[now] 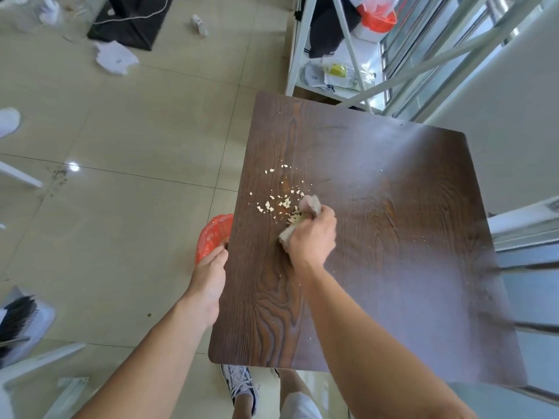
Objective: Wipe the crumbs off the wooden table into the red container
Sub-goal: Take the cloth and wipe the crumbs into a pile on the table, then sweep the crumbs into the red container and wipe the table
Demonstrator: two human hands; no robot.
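Pale crumbs (278,201) lie scattered on the left half of the dark wooden table (393,252). My right hand (313,237) presses a crumpled grey-brown cloth (310,204) onto the tabletop, right beside the crumbs. Just off the table's left edge is the red container (213,234), lined with a red plastic bag and held below the tabletop level. My left hand (210,276) grips its near rim. The table edge hides part of the container.
A white metal rack (320,55) with bags stands beyond the table's far edge. Another red bin (378,16) sits at the top. White rags (115,57) and a black item litter the tiled floor at the left. My shoe (240,385) is below the table's near edge.
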